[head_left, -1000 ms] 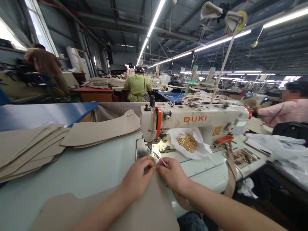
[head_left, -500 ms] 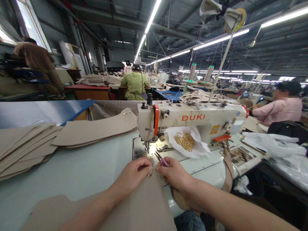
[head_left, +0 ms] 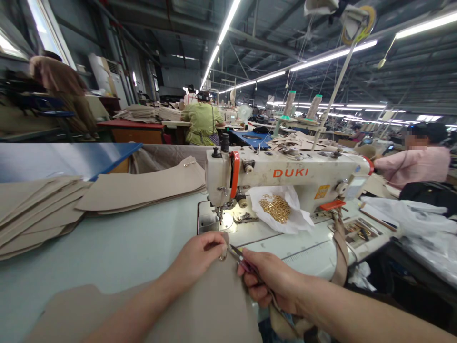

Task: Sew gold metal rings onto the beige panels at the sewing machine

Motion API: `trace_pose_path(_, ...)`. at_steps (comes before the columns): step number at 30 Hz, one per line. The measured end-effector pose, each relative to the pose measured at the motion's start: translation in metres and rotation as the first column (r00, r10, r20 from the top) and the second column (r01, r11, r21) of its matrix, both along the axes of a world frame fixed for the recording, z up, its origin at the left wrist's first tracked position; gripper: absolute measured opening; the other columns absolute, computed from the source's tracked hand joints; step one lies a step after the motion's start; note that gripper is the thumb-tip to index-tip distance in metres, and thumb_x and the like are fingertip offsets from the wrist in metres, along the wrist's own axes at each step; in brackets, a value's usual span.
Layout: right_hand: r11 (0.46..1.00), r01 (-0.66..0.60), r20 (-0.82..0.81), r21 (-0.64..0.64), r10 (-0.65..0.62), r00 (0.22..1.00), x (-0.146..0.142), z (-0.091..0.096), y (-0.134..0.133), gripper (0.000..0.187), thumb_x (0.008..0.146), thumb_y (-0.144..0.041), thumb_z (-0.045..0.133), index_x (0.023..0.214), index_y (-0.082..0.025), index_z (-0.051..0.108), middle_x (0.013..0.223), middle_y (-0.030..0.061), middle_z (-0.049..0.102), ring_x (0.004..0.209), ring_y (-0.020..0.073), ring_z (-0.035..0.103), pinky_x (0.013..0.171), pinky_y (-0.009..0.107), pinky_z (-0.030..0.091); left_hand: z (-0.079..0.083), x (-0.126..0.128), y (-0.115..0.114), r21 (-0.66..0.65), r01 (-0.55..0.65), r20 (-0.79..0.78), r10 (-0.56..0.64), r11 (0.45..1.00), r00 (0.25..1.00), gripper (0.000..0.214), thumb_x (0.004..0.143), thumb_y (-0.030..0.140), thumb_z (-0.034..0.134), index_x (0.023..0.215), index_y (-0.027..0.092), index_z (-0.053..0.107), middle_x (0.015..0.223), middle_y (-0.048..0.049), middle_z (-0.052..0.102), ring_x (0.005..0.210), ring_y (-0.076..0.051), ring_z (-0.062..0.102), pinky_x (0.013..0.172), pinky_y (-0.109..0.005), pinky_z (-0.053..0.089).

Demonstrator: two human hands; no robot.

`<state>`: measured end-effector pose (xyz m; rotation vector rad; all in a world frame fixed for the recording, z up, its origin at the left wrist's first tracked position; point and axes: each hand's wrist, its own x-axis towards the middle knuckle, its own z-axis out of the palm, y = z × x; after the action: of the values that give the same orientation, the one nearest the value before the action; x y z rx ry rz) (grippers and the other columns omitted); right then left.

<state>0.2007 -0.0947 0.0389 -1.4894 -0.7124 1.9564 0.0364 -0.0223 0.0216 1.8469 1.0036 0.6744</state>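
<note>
My left hand (head_left: 203,250) pinches the end of a beige fabric panel (head_left: 214,300), by a small strap tab with a metal ring (head_left: 222,256). My right hand (head_left: 271,276) is closed round small thread snips (head_left: 245,262) with purplish handles. Their blades point up and left, close to the tab by my left fingertips; whether they touch it I cannot tell. Just beyond my hands is the needle area of a white sewing machine (head_left: 289,174), its lamp lit. The panel spreads over the table (head_left: 150,238) and under my left forearm.
Gold metal rings (head_left: 274,208) lie on white paper beside the machine. Stacked beige panels (head_left: 143,188) are at the left. A tray of small parts (head_left: 360,231) and plastic bags (head_left: 410,214) sit at the right. Other people work further back.
My right hand has turned and shifted slightly right and down, with its curled fingers now showing. The snips' blades have come nearer the tab. My left hand keeps its pinch.
</note>
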Motion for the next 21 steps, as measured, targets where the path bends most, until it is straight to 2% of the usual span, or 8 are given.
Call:
trace_pose_path(7,0.998,0.051,0.034,0.045,-0.052,0.998,-0.006,-0.003,0.001,0.04,0.096,-0.043,0.03,0.068,-0.017,0.044,0.045,-0.0106,0.028,0.029,0.0024,0.016,0.034,0.015,0.006,0.0,0.0,0.001,-0.005,-0.012,-0.021,0.012,1.0,1.0,0.019,0.069,0.034,0.049,0.056,0.019,0.052,0.064,0.0012,0.056,0.068,-0.019,0.054,0.068,-0.026,0.041)
trace_pose_path(12,0.979,0.152,0.061,0.137,-0.162,0.985,-0.017,-0.008,0.0,0.04,0.096,-0.04,0.03,0.066,-0.017,0.043,0.042,-0.0109,0.028,0.028,0.0023,0.015,0.033,0.016,0.007,-0.001,-0.001,0.002,-0.041,-0.031,-0.028,0.03,0.999,0.999,0.022,0.069,0.038,0.049,0.059,0.019,0.054,0.065,0.0007,0.058,0.069,-0.019,0.055,0.067,-0.027,0.041)
trace_pose_path(16,0.949,0.232,0.041,0.214,-0.246,0.969,-0.023,-0.007,-0.003,0.039,0.093,-0.042,0.042,0.064,-0.016,0.044,0.043,-0.0107,0.029,0.032,0.0016,0.017,0.035,0.016,0.01,-0.004,-0.003,0.003,-0.099,-0.041,0.0,0.041,0.994,0.999,0.024,0.069,0.04,0.05,0.061,0.018,0.055,0.063,0.0011,0.058,0.067,-0.019,0.054,0.065,-0.026,0.042)
trace_pose_path(21,0.959,0.204,0.055,0.197,-0.219,0.974,-0.024,-0.003,0.0,0.038,0.09,-0.044,0.046,0.065,-0.016,0.044,0.044,-0.0101,0.03,0.033,0.0019,0.019,0.035,0.015,0.01,-0.005,-0.003,0.004,-0.138,-0.028,0.047,0.034,0.99,0.998,0.024,0.069,0.04,0.051,0.059,0.018,0.054,0.061,0.0015,0.055,0.063,-0.018,0.052,0.061,-0.025,0.041)
